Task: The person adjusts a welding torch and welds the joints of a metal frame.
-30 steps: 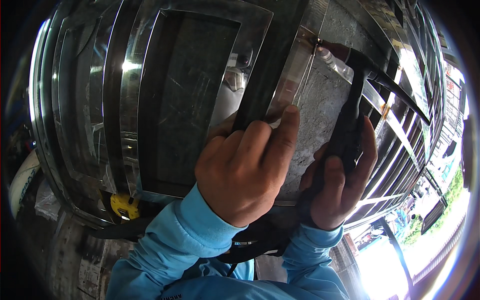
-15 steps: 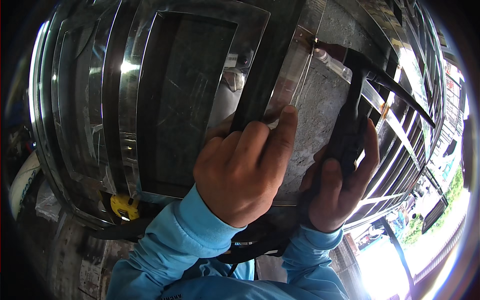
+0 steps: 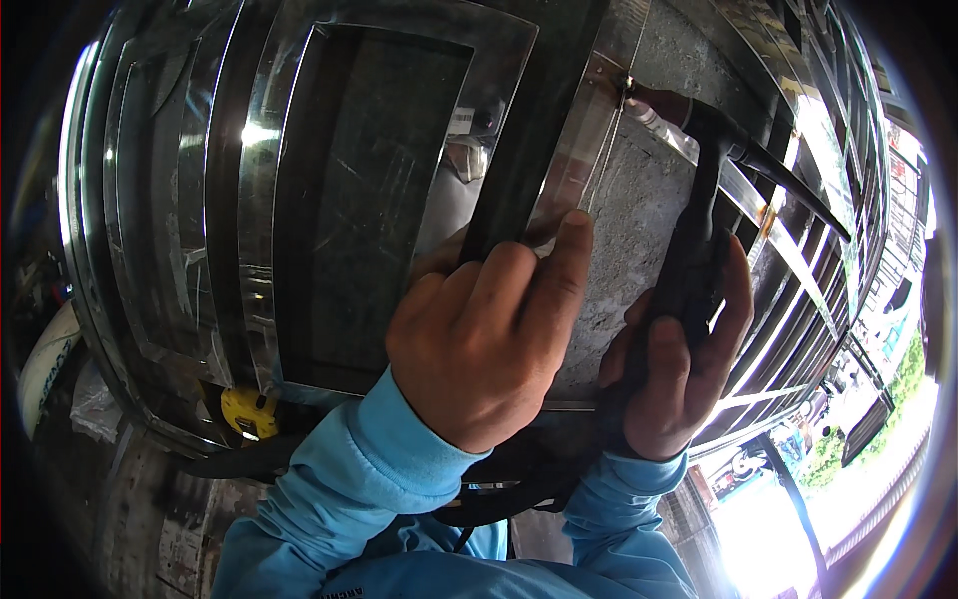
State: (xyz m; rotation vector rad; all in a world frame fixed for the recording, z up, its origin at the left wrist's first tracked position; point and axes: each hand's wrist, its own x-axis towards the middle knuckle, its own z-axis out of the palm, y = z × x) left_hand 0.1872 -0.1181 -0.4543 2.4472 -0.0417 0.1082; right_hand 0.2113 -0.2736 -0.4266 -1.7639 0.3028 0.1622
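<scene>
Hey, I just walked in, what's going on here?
Someone in light blue sleeves is working with both hands at a shiny metal frame. The right hand holds a black torch-like tool, its tip at or very near the right edge of a bright metal strip. The left hand is at the strip's lower part, index finger extended and other fingers curled. A yellow tape measure sits at the lower left.

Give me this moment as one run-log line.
left hand: index finger extended at polished metal bar | right hand: holding black welding torch, nozzle near bar's edge | nearby: yellow tape measure
</scene>
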